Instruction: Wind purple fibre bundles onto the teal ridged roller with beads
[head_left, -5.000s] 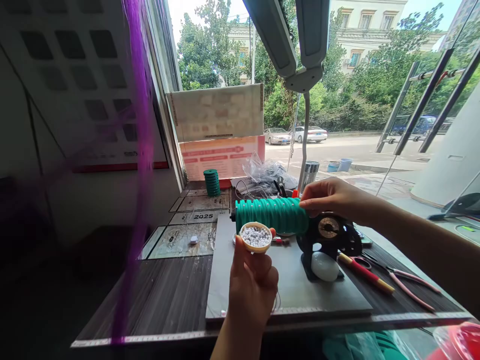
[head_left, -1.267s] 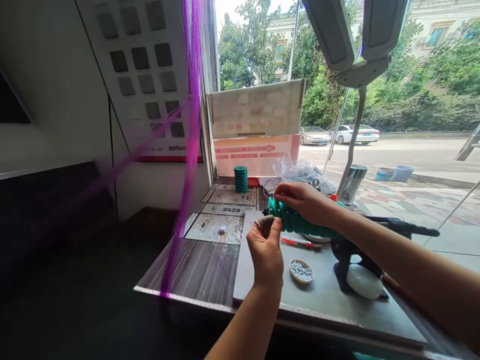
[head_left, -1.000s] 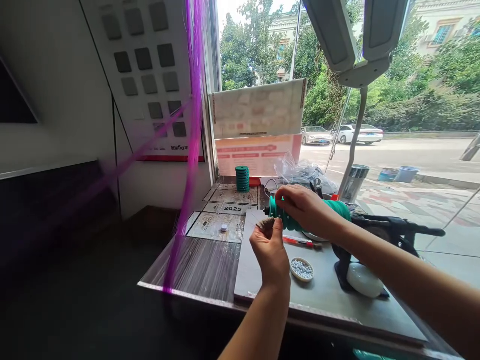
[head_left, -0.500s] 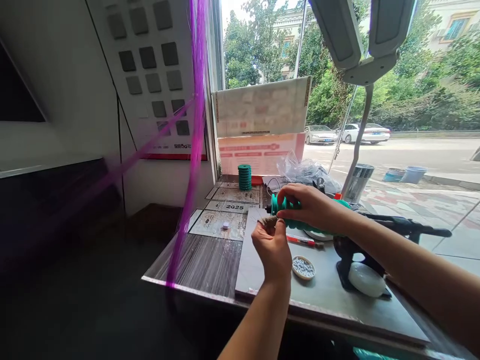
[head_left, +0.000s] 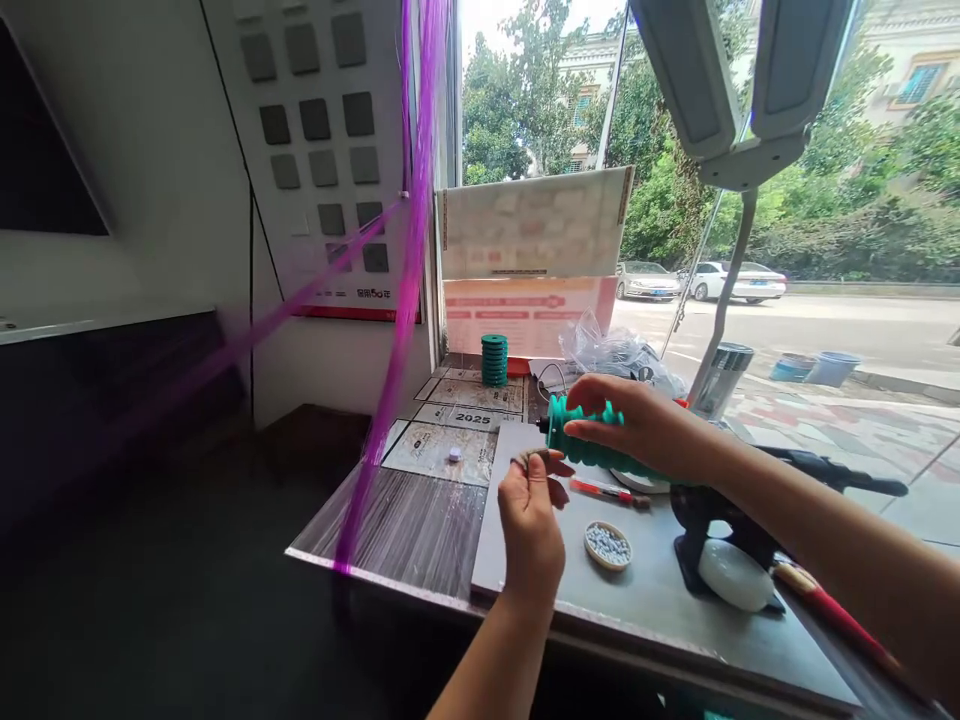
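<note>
My right hand curls over the top of a green ribbed roller, which looks like ridged green spools set in a row on a dark axle. The roller lies sideways above the white board, part of it hidden behind that hand. Just left of and below the roller's end, my left hand is closed, thumb against fingers, on a small tan piece whose kind I cannot make out. A small gap separates the two hands. Under them lies a red and black pen-like tool.
A round dish of small pale beads stands on the white board. Right of it are a black stand and a white rounded object. A green spool stack stands at the back. Purple strands hang left; a lamp overhangs.
My left hand has dropped slightly away from the roller and turned, its thumb now upright. My right hand stays on the roller. The whole view has shifted a little.
</note>
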